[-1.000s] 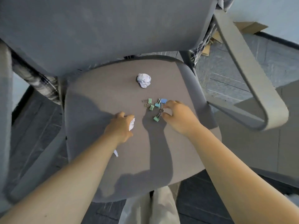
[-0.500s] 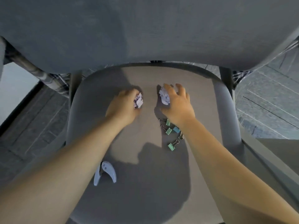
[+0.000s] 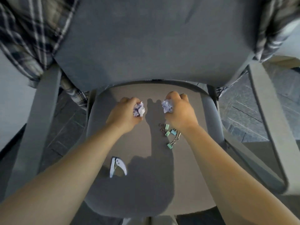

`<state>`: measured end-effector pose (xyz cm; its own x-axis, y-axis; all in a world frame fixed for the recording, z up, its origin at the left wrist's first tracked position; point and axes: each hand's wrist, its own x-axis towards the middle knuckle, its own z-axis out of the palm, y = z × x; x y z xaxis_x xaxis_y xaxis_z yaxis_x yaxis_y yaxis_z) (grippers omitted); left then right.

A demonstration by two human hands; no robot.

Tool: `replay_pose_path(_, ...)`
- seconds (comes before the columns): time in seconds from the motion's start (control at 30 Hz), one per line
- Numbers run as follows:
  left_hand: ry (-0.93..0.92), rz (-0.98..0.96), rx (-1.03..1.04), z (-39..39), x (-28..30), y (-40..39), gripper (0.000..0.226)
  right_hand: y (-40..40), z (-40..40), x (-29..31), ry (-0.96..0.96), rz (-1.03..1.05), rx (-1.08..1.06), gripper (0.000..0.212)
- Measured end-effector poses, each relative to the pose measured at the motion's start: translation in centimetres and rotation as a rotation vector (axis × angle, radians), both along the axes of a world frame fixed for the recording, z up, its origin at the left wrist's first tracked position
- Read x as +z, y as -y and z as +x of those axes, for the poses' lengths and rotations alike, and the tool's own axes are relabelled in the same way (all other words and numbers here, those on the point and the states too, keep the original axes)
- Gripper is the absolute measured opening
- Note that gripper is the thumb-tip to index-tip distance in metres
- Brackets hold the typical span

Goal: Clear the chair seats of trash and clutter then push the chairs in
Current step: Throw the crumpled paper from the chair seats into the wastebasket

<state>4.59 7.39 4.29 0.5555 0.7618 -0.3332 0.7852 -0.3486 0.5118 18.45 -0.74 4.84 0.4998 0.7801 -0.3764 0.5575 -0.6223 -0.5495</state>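
Observation:
A grey office chair fills the view, its seat point(image 3: 146, 184) below me. My left hand point(image 3: 125, 115) is closed around a crumpled white paper ball point(image 3: 139, 109) above the seat's back part. My right hand point(image 3: 180, 111) grips a second crumpled paper ball point(image 3: 167, 105) beside it. Several small green and blue binder clips point(image 3: 170, 134) lie on the seat just under my right wrist. A white hole punch point(image 3: 116, 166) rests on the seat near its front left, beside my left forearm.
The chair's backrest point(image 3: 146, 38) rises ahead, with a plaid garment point(image 3: 29, 30) hanging behind it on both sides. Grey armrests stand at the left point(image 3: 40, 119) and at the right point(image 3: 272, 127). Dark tiled floor point(image 3: 243, 114) shows around the chair.
My right hand left the binder clips and closed on the paper ball at the back of the seat. My left hand moved forward with its paper ball. Both balls are now lifted slightly.

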Motion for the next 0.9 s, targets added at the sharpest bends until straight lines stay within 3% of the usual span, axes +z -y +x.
replay_pose_path(0.17,0.076,0.002,-0.148,1.0,6.7,3.1,0.042,5.3,-0.9,7.1,0.024,0.093,-0.137,0.041)
replay_pose_path(0.4,0.122,0.074,-0.483,5.8,14.1,11.4,0.041,16.7,0.3,14.0,0.131,0.071,-0.370,0.042)
replay_pose_path(0.9,0.186,0.081,-1.337,10.2,20.4,36.5,0.042,44.9,-7.3,20.0,0.233,0.073,-1.120,0.037)
